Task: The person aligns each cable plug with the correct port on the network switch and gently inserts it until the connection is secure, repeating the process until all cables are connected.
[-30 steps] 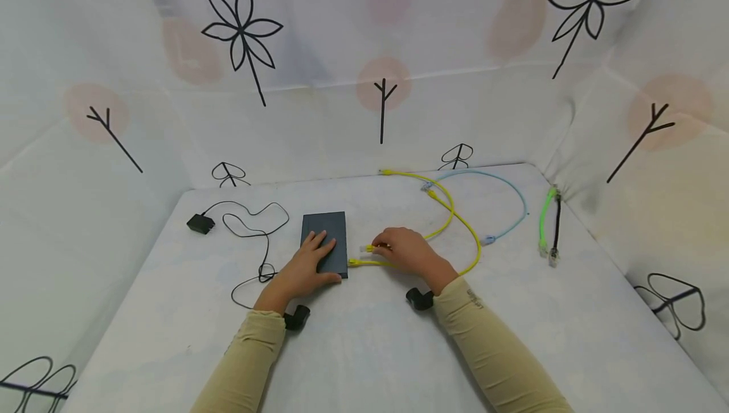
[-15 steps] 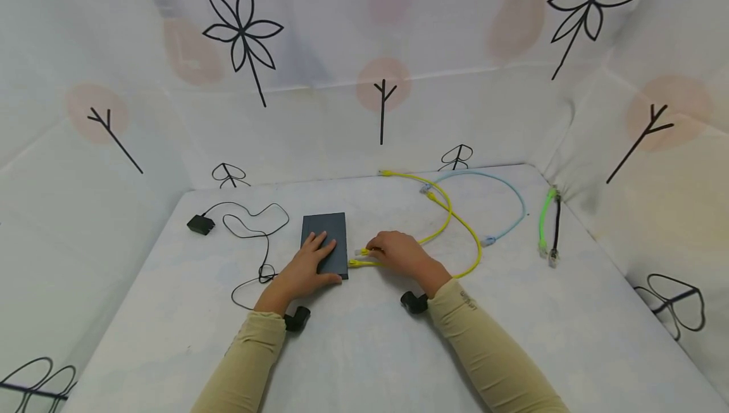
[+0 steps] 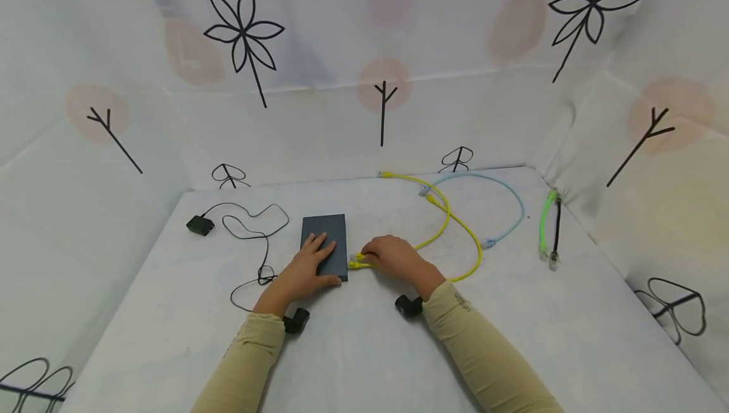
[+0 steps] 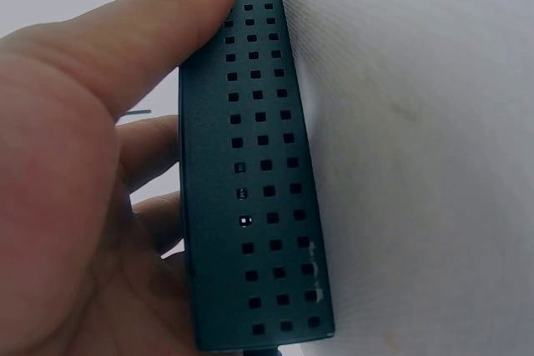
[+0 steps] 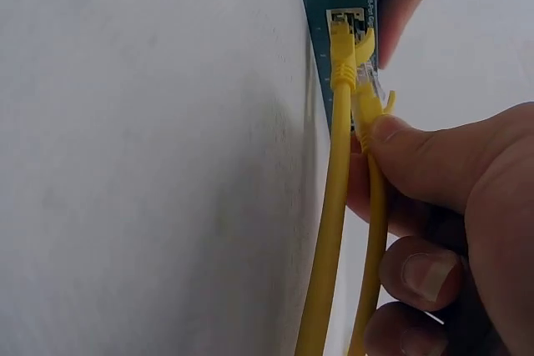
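A dark network switch [image 3: 335, 226] lies on the white table, with my left hand [image 3: 302, 272] resting over it. Straight, spread fingers press on its top, and the thumb [image 4: 158, 14] lies against the edge above the vented side. My right hand [image 3: 395, 258] pinches the plug end of a yellow Ethernet cable [image 5: 367, 110] between thumb and fingers. Its clear tip is right at the switch's port face [image 5: 321, 6], beside another yellow Ethernet cable [image 5: 342, 60] whose plug sits in a port. The held plug's tip is partly hidden behind that cable.
A black power adapter [image 3: 200, 224] lies at the left, its thin cord looping toward the switch. Behind my right hand a light blue cable [image 3: 515, 195] curves across the table. Short green [image 3: 544, 220] and black [image 3: 557, 229] cables lie near the right edge.
My right hand has moved left and slightly toward me, carrying the yellow cable's plug up to the switch. My left hand has stayed on the switch.
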A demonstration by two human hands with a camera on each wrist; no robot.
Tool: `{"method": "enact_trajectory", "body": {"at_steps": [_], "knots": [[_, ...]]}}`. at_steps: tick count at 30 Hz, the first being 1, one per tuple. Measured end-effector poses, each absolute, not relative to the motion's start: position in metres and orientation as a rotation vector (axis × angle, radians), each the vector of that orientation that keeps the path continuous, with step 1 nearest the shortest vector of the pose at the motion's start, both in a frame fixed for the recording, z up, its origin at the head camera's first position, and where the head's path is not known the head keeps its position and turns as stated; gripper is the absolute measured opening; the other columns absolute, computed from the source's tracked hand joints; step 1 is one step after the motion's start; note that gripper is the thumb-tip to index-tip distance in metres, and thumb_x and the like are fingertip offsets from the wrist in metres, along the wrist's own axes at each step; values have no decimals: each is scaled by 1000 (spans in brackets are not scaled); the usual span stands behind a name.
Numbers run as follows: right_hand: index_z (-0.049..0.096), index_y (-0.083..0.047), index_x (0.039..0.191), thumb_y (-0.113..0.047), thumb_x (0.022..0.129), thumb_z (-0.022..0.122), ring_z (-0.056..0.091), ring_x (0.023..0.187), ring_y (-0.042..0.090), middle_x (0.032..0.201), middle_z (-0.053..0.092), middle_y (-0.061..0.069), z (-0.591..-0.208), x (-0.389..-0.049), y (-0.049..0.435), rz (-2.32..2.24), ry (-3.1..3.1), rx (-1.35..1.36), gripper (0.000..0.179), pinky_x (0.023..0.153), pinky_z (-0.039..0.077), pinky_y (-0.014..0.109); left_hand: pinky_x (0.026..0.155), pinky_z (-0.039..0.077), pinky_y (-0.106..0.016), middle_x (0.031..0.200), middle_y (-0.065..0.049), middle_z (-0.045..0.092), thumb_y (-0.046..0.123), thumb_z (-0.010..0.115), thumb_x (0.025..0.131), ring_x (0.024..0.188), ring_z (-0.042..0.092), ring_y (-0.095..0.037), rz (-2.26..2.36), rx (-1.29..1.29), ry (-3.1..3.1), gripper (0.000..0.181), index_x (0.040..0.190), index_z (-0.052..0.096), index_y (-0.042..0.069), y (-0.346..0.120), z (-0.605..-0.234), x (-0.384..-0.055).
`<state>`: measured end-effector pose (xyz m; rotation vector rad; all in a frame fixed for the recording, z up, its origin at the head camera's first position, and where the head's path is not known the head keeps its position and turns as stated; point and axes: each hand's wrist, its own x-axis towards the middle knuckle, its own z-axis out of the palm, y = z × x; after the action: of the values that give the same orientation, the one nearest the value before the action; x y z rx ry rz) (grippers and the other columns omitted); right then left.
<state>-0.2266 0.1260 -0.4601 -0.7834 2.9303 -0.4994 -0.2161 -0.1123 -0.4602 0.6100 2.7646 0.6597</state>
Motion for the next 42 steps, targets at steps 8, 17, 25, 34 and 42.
{"method": "enact_trajectory", "body": {"at_steps": [8, 17, 25, 34, 42], "knots": [[71, -15, 117, -23, 97, 60, 64, 108, 21, 114, 70, 1, -459, -225, 123, -517, 2924, -792, 24, 94, 51, 38, 116, 24, -58, 164, -7, 13, 47, 71, 85, 152, 2, -34, 663, 640, 2767, 85, 153, 30, 19, -112, -460, -217], [70, -14, 117, -22, 98, 58, 64, 109, 22, 115, 70, 2, -463, -227, 122, -526, 2910, -851, 24, 95, 51, 39, 117, 24, -56, 164, -7, 14, 47, 71, 85, 152, 3, -34, 654, 649, 2789, 84, 153, 31, 18, -113, -463, -217], [71, -14, 116, -20, 98, 59, 65, 107, 20, 114, 71, 1, -463, -230, 120, -536, 2916, -869, 22, 93, 52, 37, 117, 24, -57, 164, -7, 13, 47, 71, 85, 152, 2, -33, 671, 632, 2779, 85, 153, 30, 19, -114, -462, -219], [70, -12, 115, -19, 97, 60, 65, 107, 21, 113, 71, 2, -462, -230, 116, -542, 2896, -874, 22, 92, 52, 38, 117, 23, -56, 164, -5, 12, 47, 71, 85, 152, 1, -31, 677, 615, 2766, 84, 154, 30, 20, -114, -464, -218], [70, -12, 116, -19, 97, 59, 65, 107, 21, 114, 71, 2, -464, -233, 115, -556, 2879, -851, 22, 93, 52, 38, 117, 23, -56, 164, -4, 11, 49, 70, 85, 152, 1, -30, 665, 602, 2768, 85, 154, 29, 21, -114, -464, -218]]}}
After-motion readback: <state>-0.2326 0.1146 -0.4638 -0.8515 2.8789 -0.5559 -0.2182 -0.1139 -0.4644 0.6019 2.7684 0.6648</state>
